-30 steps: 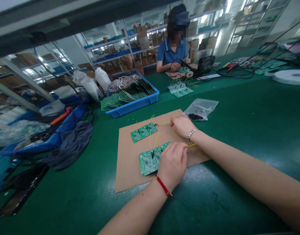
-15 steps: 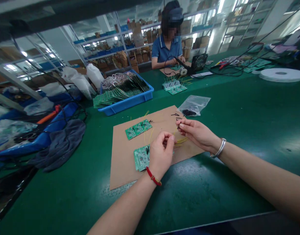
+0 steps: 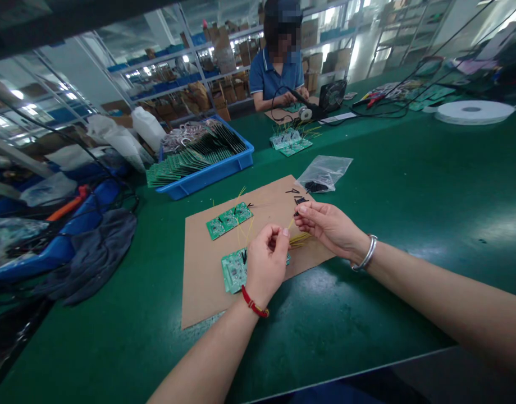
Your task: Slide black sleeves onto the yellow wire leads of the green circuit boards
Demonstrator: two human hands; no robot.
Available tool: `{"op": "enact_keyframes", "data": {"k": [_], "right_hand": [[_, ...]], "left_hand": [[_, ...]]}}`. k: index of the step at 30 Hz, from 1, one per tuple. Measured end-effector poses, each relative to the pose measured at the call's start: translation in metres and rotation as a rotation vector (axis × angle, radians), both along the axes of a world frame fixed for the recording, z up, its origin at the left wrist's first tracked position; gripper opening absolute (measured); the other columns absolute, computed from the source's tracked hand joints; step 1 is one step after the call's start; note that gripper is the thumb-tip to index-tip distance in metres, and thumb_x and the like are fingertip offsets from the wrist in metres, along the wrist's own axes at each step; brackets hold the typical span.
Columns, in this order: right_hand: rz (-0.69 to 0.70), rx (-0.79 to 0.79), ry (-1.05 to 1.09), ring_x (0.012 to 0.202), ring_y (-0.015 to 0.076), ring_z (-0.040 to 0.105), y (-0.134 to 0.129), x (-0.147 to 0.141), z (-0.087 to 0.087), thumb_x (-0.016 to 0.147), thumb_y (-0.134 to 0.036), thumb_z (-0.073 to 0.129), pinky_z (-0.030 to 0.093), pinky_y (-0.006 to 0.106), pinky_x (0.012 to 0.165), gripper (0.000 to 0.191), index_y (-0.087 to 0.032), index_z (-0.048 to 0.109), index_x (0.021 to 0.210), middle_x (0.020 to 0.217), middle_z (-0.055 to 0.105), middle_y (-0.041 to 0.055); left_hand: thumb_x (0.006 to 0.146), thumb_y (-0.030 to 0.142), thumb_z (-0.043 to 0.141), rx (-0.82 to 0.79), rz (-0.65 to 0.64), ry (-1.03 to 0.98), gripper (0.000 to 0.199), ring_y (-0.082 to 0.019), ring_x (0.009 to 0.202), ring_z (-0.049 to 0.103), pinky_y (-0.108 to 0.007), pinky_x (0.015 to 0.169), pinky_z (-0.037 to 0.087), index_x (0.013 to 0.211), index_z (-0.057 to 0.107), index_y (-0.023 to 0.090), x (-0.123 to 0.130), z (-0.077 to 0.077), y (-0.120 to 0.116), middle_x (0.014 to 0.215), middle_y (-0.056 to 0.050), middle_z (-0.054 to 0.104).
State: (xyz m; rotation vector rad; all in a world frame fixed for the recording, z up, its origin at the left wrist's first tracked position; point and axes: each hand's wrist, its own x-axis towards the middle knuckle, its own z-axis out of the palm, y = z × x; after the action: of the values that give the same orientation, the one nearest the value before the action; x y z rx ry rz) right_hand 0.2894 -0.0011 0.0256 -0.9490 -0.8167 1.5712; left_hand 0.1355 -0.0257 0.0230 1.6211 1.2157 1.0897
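Note:
My left hand (image 3: 266,255) is closed in a pinch above a green circuit board (image 3: 234,270), covering part of it; a thin yellow wire rises from its fingertips. My right hand (image 3: 329,224) pinches a small dark piece (image 3: 296,214) just right of my left hand. Yellow wires (image 3: 300,240) lie below my right hand. Another green board strip (image 3: 229,220) with yellow wires and black tubes rests farther back on the brown cardboard (image 3: 202,297). Several short black tubes (image 3: 300,200) lie near the cardboard's back right corner, beside a clear plastic bag (image 3: 331,168) holding black pieces.
A blue tray (image 3: 211,174) full of green boards stands behind the cardboard. Across the green table a person (image 3: 277,76) works near more wired boards (image 3: 290,140). A white reel (image 3: 474,112) lies at the right, a dark cloth (image 3: 93,252) at the left.
The view has shifted, so the scene sits slightly more to the left. Both hands remain pinched, and a yellow wire now shows between their fingertips.

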Motion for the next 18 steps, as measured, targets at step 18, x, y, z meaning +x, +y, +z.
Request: {"op": "enact_keyframes", "data": {"k": [18], "right_hand": [[-0.011, -0.001, -0.025, 0.064, 0.0080, 0.058, 0.0001, 0.0001, -0.0010, 0.064, -0.036, 0.078, 0.044, 0.022, 0.064, 0.026, -0.017, 0.064, 0.073, 0.067, 0.064, -0.0015]], "left_hand": [[0.089, 0.033, 0.048, 0.011, 0.012, 0.004, 0.024, -0.010, 0.053, 0.049, -0.020, 0.052, 0.037, 0.072, 0.051, 0.017, -0.0003, 0.0004, -0.0007, 0.060, 0.003, 0.052]]}}
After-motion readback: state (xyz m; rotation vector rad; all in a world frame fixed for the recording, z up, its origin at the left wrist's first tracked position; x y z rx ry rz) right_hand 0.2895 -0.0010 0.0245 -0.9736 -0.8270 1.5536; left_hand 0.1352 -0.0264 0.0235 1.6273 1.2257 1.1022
